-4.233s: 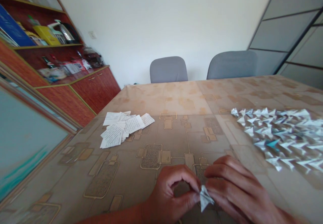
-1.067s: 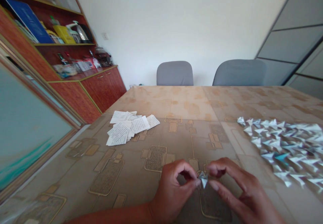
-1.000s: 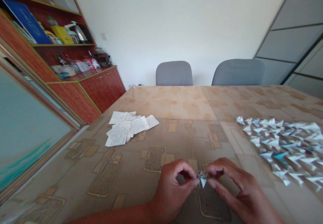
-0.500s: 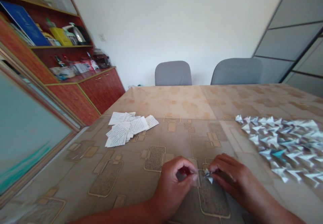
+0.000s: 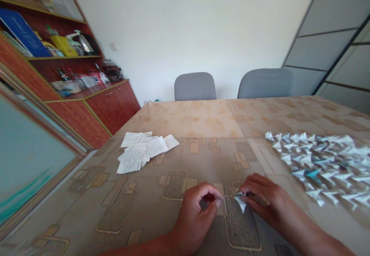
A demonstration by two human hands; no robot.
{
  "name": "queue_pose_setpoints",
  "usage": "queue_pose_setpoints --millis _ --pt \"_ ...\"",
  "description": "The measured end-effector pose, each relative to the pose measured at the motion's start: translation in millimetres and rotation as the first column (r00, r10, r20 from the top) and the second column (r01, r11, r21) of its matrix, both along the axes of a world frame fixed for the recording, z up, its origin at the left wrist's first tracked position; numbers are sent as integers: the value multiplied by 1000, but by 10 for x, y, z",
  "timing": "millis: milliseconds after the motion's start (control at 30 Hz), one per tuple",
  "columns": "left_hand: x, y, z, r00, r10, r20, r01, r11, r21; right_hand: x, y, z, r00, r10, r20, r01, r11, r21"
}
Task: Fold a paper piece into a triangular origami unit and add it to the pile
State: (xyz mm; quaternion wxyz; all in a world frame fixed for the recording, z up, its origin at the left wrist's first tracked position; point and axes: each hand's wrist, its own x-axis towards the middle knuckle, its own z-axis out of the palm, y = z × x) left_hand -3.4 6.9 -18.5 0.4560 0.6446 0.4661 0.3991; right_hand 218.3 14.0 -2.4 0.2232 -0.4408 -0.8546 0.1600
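Observation:
Between the thumb and fingers of my right hand [image 5: 264, 194] is a small folded paper piece [image 5: 241, 203], pale with a pointed tip facing down. My left hand [image 5: 200, 209] is just left of it, thumb and index fingertip brought together in a ring. I see nothing in that pinch, and a small gap parts it from the folded piece. Both hands are low over the patterned tablecloth [image 5: 156, 225]. Several similar folded paper pieces [image 5: 315, 190] stand in rows to the right. Flat printed paper slips [image 5: 157, 146] lie in a loose, overlapping pile at the left.
Two grey chairs [image 5: 195, 86] stand behind the table's far edge, against a white wall [image 5: 185, 25]. A red-brown cabinet [image 5: 111, 106] with shelves of bottles, a kettle [image 5: 84, 44] and a blue folder [image 5: 24, 32] is at the left. Grey panels [image 5: 315, 50] are at the right.
The view has shifted slightly. The folded piece in my right hand has turned so more of its pale, pointed side shows. My left hand keeps its pinch beside it.

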Motion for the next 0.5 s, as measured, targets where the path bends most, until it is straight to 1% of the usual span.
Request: queue_pose_setpoints --millis 133,233,333,433,500 --pt "-3 -3 3 1000 -6 -5 6 1000 3 337 124 120 996 -80 -38 83 994 66" --pt "-6 -8 -17 1000 -12 -1 12 1000 7 544 204 154 995 -90 -40 92 993 73" --pt "-11 -2 -47 1000 -15 1 15 1000 -3 572 205 180 997 -33 -63 36 999 35" --pt "-18 9 -64 1000 -19 1 19 1000 3 489 149 241 983 62 -171 -75 995 -71" --pt "-23 14 -60 1000 -16 7 16 1000 5 463 114 307 972 79 -220 -101 991 -92"
